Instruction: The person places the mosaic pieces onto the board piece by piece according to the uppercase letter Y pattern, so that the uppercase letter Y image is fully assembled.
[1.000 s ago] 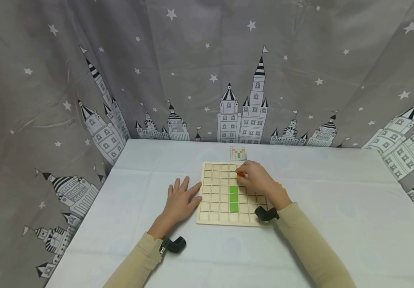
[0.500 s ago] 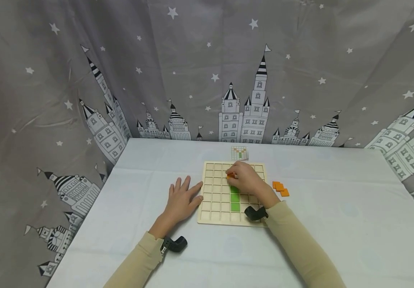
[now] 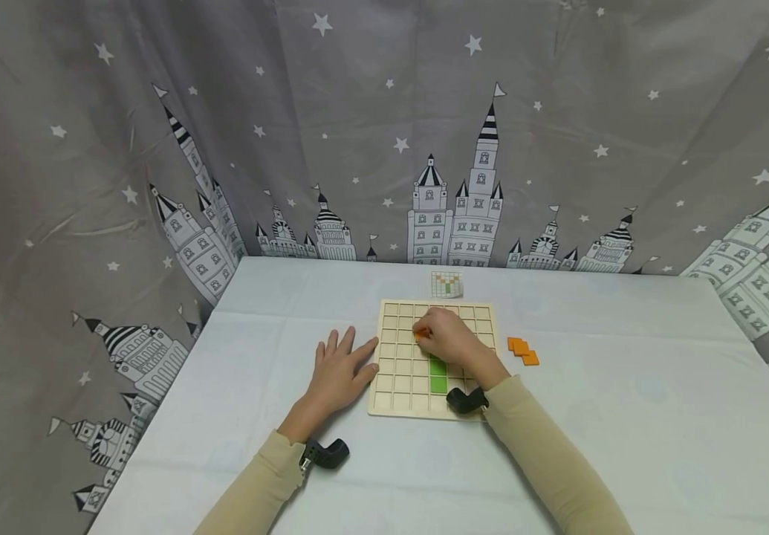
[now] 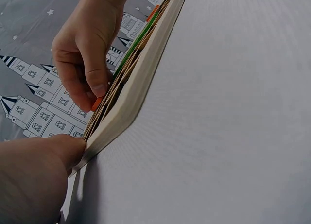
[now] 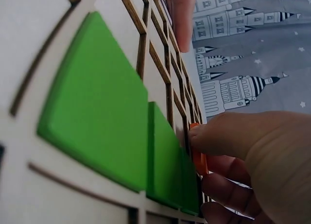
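Observation:
A pale wooden grid board [image 3: 403,397] lies on the table. My right hand [image 3: 452,340] is over its upper middle and pinches an orange square tile [image 3: 420,336] between thumb and fingers. In the right wrist view the orange tile [image 5: 198,158] is low against the grid; whether it sits inside a cell I cannot tell. Green square tiles [image 3: 438,384] fill a column of cells below that hand, partly covered by it. My left hand [image 3: 339,374] lies flat with spread fingers, its index finger and thumb touching the board's left edge.
Several loose orange tiles [image 3: 521,349] overlap on the white table to the right of the board. A small paper card [image 3: 447,284] printed with a coloured grid lies behind the board. A grey curtain [image 3: 357,111] with castles hangs behind the table.
My right hand has moved left and slightly down across the board with the orange tile, uncovering the loose orange tiles at the right. The left hand stays in place.

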`<state>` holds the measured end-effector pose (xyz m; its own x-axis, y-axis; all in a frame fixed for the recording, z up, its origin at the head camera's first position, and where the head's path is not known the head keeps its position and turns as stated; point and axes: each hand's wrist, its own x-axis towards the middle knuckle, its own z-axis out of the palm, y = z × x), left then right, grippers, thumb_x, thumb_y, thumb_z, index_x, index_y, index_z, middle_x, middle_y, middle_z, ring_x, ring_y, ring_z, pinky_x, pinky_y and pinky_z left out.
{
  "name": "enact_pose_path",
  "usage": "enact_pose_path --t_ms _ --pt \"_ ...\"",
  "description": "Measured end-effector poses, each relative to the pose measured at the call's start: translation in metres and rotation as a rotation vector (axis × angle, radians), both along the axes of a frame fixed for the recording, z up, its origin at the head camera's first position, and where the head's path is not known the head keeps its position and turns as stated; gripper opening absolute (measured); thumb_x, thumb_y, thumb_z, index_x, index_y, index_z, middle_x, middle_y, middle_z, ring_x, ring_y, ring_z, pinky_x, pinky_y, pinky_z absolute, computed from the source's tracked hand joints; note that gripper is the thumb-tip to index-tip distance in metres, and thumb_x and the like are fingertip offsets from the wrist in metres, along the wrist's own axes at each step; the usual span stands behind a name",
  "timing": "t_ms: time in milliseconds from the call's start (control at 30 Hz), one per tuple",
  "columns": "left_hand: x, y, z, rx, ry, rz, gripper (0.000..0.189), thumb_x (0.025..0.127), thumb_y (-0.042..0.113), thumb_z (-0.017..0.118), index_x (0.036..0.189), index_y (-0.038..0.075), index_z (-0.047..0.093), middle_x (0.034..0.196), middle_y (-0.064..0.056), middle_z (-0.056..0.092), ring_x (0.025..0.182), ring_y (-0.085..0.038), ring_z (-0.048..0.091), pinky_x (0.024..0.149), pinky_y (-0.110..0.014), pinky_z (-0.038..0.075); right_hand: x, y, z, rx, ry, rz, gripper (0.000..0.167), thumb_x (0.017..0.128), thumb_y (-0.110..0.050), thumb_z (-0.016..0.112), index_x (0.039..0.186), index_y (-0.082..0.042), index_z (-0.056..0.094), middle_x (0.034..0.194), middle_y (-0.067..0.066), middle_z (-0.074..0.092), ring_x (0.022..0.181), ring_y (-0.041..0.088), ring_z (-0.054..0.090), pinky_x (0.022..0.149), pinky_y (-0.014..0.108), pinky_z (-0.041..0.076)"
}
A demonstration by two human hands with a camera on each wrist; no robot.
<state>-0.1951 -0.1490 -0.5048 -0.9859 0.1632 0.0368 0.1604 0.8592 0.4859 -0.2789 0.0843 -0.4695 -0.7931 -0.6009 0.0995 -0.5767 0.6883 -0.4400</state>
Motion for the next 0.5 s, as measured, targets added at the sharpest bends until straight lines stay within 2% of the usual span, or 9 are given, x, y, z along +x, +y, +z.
enact_pose_path --t_ms 500 --pt "0.0001 0.0000 0.0005 -0.002 -0.003 0.001 0.053 0.100 0.039 0.058 0.149 0.018 0.055 0.164 -0.027 0.030 0.154 -0.055 0.014 0.120 -0.074 0.010 0.0015 -0.0007 -0.0035 -0.022 0.007 -0.005 0.020 0.090 -0.005 0.070 0.108 -0.003 0.079 0.101 0.011 0.074 0.086 0.019 0.059 0.078 0.034 0.050"
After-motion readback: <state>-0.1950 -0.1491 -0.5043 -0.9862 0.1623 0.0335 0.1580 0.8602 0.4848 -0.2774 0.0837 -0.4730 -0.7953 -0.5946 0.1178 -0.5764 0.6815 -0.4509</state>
